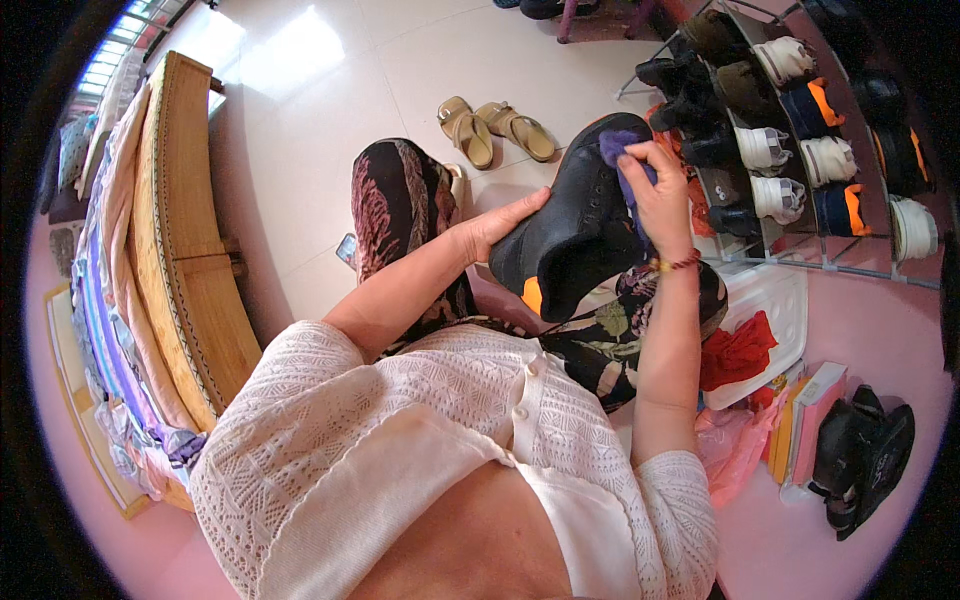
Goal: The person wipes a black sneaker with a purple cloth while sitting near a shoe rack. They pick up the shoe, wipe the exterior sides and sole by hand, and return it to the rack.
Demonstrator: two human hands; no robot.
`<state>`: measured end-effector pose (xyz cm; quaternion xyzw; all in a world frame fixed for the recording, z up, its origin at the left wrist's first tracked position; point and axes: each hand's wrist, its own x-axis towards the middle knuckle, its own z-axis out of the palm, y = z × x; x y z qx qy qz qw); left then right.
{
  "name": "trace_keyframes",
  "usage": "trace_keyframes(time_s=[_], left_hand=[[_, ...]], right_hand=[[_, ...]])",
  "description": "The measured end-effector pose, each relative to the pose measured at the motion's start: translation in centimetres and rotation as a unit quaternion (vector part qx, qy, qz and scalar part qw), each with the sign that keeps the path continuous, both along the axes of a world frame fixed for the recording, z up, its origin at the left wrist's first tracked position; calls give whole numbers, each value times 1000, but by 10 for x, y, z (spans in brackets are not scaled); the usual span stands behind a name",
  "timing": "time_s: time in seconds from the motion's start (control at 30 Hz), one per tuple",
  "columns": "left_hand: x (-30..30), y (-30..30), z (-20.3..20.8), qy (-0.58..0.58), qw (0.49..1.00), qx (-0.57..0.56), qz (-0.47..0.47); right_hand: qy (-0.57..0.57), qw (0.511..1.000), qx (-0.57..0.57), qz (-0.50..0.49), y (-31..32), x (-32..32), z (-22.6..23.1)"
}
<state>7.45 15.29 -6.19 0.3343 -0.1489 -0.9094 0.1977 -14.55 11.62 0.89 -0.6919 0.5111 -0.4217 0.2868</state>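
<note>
Above my lap is a black shoe [568,220] with lace eyelets, its toe pointing away from me and its opening toward me. My left hand [508,222] grips the shoe's left side, thumb on top, with the other fingers hidden beneath. A patch of orange [532,294] shows at its near end. My right hand [660,190] pinches a purple cloth [622,146] between thumb and fingers. The cloth lies against the toe area and hangs down along the shoe's right side.
At the right stands a metal rack [770,262] with several shoes. Below it is a white plastic tray [790,300] holding red cloth [740,350], near a black bag [862,455]. Tan sandals [468,135] lie ahead on the tiled floor. A wooden bed frame [185,230] runs along the left.
</note>
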Motion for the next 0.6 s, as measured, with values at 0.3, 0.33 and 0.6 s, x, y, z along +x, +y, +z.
trace_keyframes(time_s=[0.3, 0.33, 0.6], left_hand=[[-6, 31, -6, 51, 997, 40, -33], [-10, 30, -4, 35, 998, 27, -44], [-9, 34, -15, -10, 998, 37, -42]], right_hand=[[-63, 991, 4, -117, 3, -19, -19], [43, 993, -33, -103, 4, -16, -24], [-4, 977, 127, 173, 28, 3, -17]])
